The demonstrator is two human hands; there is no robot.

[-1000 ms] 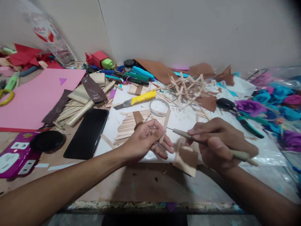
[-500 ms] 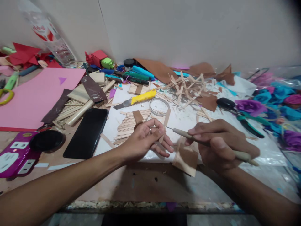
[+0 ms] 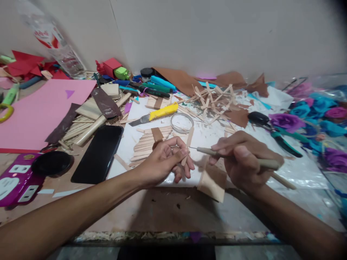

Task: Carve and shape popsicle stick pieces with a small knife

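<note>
My left hand [image 3: 165, 160] pinches a flat wooden craft stick [image 3: 190, 136] between thumb and forefinger, its other fingers loosely curled. In my right hand [image 3: 242, 162] is an awl [image 3: 207, 151] with a grey-beige handle and a thin metal point. The point is at the craft stick beside my left thumb; whether it has gone into the wood I cannot tell. Below, between the hands, a square wooden piece [image 3: 213, 183] lies near the mat's front edge. A banded bundle of craft sticks [image 3: 145, 146] sits behind my left hand, close to a wire coil [image 3: 182, 122].
A yellow utility knife [image 3: 162, 111] with its blade out lies behind the bundle. Left are a black phone [image 3: 99, 153] and a purple case [image 3: 20, 180]. Loose sticks [image 3: 210, 99] pile up at the back; pliers [image 3: 286, 144] and paper flowers [image 3: 287, 122] are on the right.
My right hand has moved slightly left, bringing the awl's point up to the craft stick. The left hand keeps hold of the stick, and the whole view has shifted a little.
</note>
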